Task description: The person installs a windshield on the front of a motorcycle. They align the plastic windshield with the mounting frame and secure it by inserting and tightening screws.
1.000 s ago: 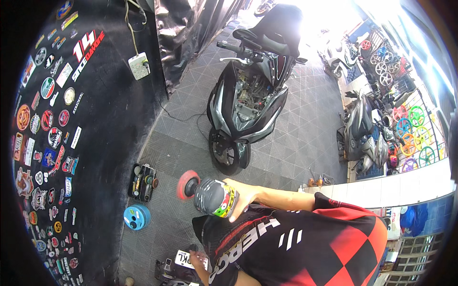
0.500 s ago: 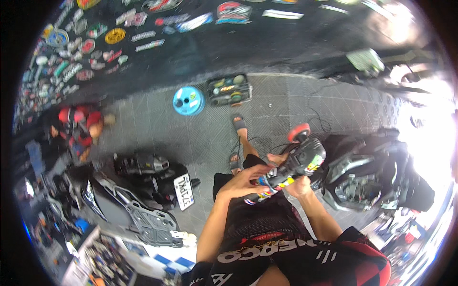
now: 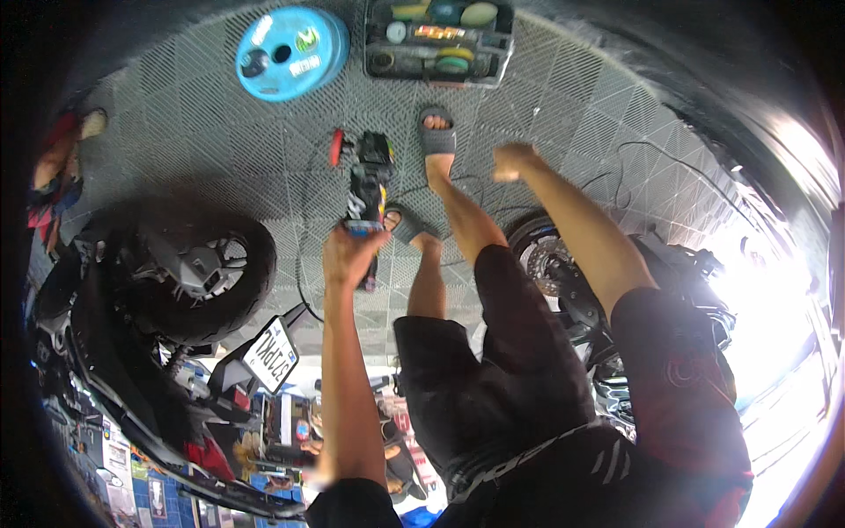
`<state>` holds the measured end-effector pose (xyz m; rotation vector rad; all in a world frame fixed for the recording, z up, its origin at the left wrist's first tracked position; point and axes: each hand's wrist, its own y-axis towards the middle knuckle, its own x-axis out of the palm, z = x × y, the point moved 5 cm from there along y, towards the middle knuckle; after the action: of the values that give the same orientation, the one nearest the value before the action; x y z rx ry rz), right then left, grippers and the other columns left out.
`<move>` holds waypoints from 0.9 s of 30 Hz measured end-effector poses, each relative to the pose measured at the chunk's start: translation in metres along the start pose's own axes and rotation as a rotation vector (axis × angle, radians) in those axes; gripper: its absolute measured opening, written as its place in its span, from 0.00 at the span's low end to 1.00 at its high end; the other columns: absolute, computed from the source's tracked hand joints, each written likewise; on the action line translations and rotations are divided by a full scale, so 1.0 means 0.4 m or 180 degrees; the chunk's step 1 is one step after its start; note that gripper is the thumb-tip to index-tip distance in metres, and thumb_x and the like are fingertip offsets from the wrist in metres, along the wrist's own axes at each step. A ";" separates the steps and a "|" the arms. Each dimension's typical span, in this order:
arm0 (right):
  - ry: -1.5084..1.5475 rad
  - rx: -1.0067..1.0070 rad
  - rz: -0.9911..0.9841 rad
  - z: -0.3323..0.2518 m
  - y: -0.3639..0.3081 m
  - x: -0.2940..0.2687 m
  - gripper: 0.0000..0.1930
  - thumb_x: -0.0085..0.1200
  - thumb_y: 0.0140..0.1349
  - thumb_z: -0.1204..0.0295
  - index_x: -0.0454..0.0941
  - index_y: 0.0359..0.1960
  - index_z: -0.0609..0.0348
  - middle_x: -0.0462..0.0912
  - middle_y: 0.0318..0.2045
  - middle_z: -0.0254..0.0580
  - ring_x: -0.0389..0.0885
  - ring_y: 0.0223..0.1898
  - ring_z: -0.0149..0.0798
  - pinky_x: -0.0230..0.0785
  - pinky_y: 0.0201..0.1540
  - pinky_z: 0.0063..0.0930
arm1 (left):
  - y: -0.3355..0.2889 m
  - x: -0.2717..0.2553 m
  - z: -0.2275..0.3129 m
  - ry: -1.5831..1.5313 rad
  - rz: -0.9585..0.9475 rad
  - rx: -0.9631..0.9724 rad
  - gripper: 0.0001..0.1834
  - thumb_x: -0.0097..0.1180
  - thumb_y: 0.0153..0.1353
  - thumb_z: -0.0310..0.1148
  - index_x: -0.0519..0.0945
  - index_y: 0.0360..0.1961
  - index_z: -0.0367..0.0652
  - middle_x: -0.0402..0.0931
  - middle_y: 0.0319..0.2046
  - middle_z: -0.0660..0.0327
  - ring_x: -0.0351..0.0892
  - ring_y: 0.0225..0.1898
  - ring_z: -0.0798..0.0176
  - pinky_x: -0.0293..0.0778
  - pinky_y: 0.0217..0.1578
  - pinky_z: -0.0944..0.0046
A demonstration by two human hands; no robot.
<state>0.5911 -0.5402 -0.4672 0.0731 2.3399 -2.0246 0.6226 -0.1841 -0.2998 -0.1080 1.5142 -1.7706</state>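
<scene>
My left hand [image 3: 352, 253] is closed around the handle of a black polisher [image 3: 366, 172] with colourful stickers. Its red round pad [image 3: 337, 147] points left, and the tool is low over the floor beside my left foot. Farther right, my right hand [image 3: 515, 163] reaches forward in the air with its fingers curled in, slightly blurred. Nothing shows in it, and it is apart from the polisher.
A round blue container [image 3: 330, 53] and a black tray [image 3: 378, 66] of pads and small items stand ahead. Motorcycles flank me: a rear tyre [image 3: 251, 282] at left, a wheel [image 3: 539, 255] at right. A dark cable [image 3: 301, 255] trails over the grey tiles [image 3: 238, 141]. A person [image 3: 53, 176] is at far left.
The polisher has gone from both hands at my waist to my left hand alone, lower and to the left. My right hand has let go and swung forward right. The view has tilted down.
</scene>
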 end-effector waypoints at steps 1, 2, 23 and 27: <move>0.0209 -0.0060 0.0476 -0.005 0.087 -0.046 0.20 0.58 0.49 0.60 0.86 0.42 0.56 0.86 0.43 0.50 0.85 0.44 0.52 0.76 0.45 0.50 | 0.079 0.018 -0.046 0.0142 0.0101 -0.0140 0.28 0.71 0.45 0.52 0.84 0.35 0.36 0.84 0.34 0.50 0.85 0.36 0.50 0.77 0.39 0.54; 0.0556 -0.0180 0.0739 0.040 0.178 -0.048 0.20 0.59 0.52 0.57 0.86 0.41 0.57 0.86 0.41 0.53 0.85 0.45 0.53 0.75 0.48 0.52 | 0.166 0.060 -0.049 0.0373 0.0050 -0.0210 0.30 0.70 0.44 0.54 0.84 0.36 0.36 0.84 0.35 0.48 0.85 0.38 0.47 0.77 0.40 0.52; 0.2470 -0.2019 0.1476 -0.139 0.217 -0.158 0.26 0.50 0.70 0.53 0.70 0.64 0.51 0.76 0.57 0.41 0.84 0.47 0.44 0.79 0.47 0.37 | 0.690 0.287 -0.403 0.1498 0.1653 0.0369 0.44 0.67 0.54 0.39 0.58 0.67 0.37 0.71 0.53 0.49 0.72 0.55 0.45 0.69 0.54 0.47; 0.4224 -0.1043 0.0779 -0.094 0.067 -0.303 0.26 0.47 0.71 0.50 0.69 0.65 0.46 0.77 0.58 0.44 0.84 0.46 0.40 0.78 0.45 0.35 | 0.547 0.233 -0.176 -0.0651 0.1557 0.0451 0.38 0.60 0.63 0.35 0.57 0.67 0.28 0.64 0.62 0.37 0.67 0.61 0.37 0.63 0.63 0.48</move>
<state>0.7138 -0.4996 -0.4800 2.0913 2.8921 -1.5544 0.6306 -0.1789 -0.5478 0.1390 1.1453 -1.4174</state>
